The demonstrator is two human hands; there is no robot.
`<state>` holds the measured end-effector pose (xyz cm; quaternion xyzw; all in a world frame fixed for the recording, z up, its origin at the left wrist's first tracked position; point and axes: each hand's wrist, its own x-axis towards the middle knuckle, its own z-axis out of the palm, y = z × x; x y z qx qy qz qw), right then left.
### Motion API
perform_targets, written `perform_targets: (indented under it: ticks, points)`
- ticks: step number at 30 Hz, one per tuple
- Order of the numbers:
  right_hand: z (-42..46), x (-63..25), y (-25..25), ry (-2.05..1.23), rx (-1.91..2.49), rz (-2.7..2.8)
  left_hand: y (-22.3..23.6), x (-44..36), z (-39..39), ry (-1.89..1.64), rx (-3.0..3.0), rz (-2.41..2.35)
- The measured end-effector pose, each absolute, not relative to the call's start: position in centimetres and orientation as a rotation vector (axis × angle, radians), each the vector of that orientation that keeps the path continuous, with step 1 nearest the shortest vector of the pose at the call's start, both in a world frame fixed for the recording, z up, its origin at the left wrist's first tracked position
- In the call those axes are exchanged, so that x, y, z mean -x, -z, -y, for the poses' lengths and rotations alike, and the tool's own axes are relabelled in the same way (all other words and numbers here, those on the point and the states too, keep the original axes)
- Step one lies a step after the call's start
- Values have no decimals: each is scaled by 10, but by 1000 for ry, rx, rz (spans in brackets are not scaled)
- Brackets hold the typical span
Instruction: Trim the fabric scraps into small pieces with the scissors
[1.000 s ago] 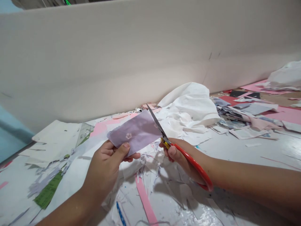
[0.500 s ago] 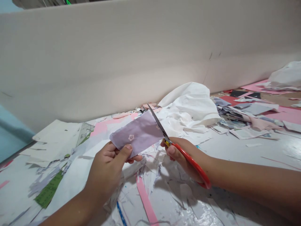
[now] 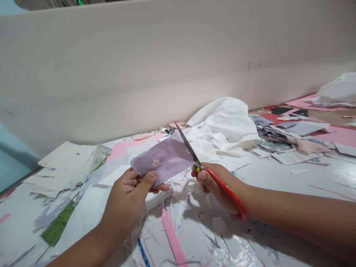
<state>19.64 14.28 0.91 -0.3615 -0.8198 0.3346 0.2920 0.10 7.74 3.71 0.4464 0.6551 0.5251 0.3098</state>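
Between thumb and fingers, my left hand [image 3: 132, 191] pinches the lower left part of a light purple piece of fabric or paper [image 3: 169, 157] with small white flowers on it. My right hand [image 3: 213, 180] is closed round red-handled scissors [image 3: 228, 193]. Their blades point up and away, slightly apart, with one blade lying across the right edge of the purple piece. A second blade tip peeks out behind its top corner. Below both hands lie thin white scraps [image 3: 180, 196] and a pink strip [image 3: 172, 237].
A crumpled white sheet [image 3: 225, 122] rests against the pale upright panel [image 3: 167, 74] at the back. Cut pieces are piled [image 3: 292, 137] to the right. Cream sheets [image 3: 66, 163] and a green piece [image 3: 58, 224] lie at the left, and a blue strip [image 3: 143, 252] in front.
Both hands have shifted very slightly to the right with the purple piece. The scissor handles have drawn a little upward and closer together, and the far blade tip now shows behind the piece.
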Motion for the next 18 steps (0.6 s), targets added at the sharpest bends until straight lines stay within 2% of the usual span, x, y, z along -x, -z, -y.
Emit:
perform_targets:
  ticks: [18]
  points:
    - [-143,-195,-6,-917,977,2207,-37,-5,-76,-1379,-1165,-1732]
